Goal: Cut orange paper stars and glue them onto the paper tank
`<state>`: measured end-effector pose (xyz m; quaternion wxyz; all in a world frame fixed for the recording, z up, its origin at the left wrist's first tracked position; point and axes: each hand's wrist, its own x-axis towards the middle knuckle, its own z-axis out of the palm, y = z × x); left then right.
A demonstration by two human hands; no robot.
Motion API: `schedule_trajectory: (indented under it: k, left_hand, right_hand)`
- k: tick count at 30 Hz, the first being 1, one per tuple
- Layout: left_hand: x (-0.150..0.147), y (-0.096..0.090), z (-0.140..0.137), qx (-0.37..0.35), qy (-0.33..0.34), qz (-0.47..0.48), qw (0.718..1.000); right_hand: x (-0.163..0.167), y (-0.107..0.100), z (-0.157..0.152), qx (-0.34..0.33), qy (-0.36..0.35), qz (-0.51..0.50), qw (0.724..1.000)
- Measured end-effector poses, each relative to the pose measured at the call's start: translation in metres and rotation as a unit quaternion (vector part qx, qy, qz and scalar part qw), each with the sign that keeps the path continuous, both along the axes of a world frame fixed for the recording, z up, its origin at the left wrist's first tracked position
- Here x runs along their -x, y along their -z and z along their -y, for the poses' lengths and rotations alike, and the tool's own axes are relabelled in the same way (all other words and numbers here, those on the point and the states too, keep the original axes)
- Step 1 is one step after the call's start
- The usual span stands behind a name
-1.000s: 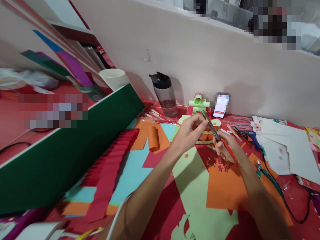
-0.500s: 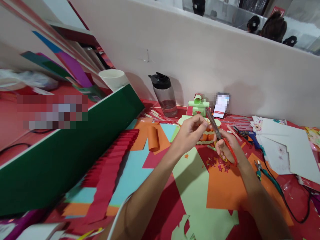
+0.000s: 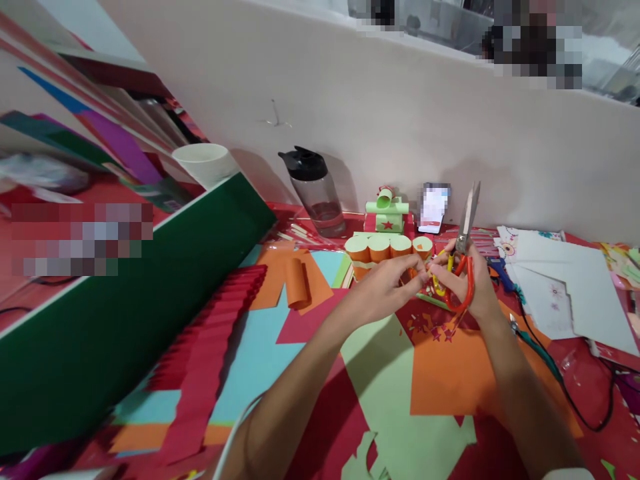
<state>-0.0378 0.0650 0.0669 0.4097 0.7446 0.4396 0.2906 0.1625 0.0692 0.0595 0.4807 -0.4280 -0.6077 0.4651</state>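
My left hand point(image 3: 385, 287) is closed in a pinch, its fingertips meeting those of my right hand. What they hold, if anything, is too small to make out. My right hand point(image 3: 475, 283) has scissors point(image 3: 469, 217) hooked in its fingers by their red and yellow handles, blades upward. Just behind the hands stands a row of orange paper rolls point(image 3: 379, 252) with pale green tops; a small orange piece shows on the rightmost top. Further back is a light green and red paper model point(image 3: 389, 223) with a red star. Small red stars point(image 3: 443, 332) lie below my hands.
Green point(image 3: 395, 380) and orange paper sheets point(image 3: 445, 380) cover the table before me. Pleated red paper point(image 3: 210, 347) and a long dark green board point(image 3: 150, 293) are leftward. A bottle point(image 3: 315, 193) and a phone point(image 3: 434, 208) stand by the wall. Pliers point(image 3: 537, 347) lie rightward.
The scissors have swung from leaning left to pointing up and right. My left hand has lowered, bringing both hands' fingertips together, and the paper rolls show more. The view has shifted slightly.
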Motion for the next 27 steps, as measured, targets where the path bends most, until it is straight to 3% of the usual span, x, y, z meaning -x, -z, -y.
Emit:
schedule_trajectory:
  k: [8,13,22,27]
  left_hand:
    - [-0.001,-0.005,0.004,-0.049,0.01,-0.019,0.999]
    - [-0.007,-0.002,0.004,-0.031,-0.013,0.004,0.999]
    - [-0.018,0.009,0.001,-0.018,-0.038,0.158,0.986]
    - [-0.014,0.002,0.001,0.006,-0.093,0.235,0.967]
  right_hand:
    - [-0.001,-0.004,0.0,-0.002,-0.028,0.021,0.999]
    - [-0.002,0.001,-0.001,-0.006,-0.005,0.007,1.0]
    - [0.003,-0.003,-0.001,0.007,0.02,-0.028,0.999]
    - [-0.008,-0.009,-0.001,0.041,-0.053,0.011,0.998]
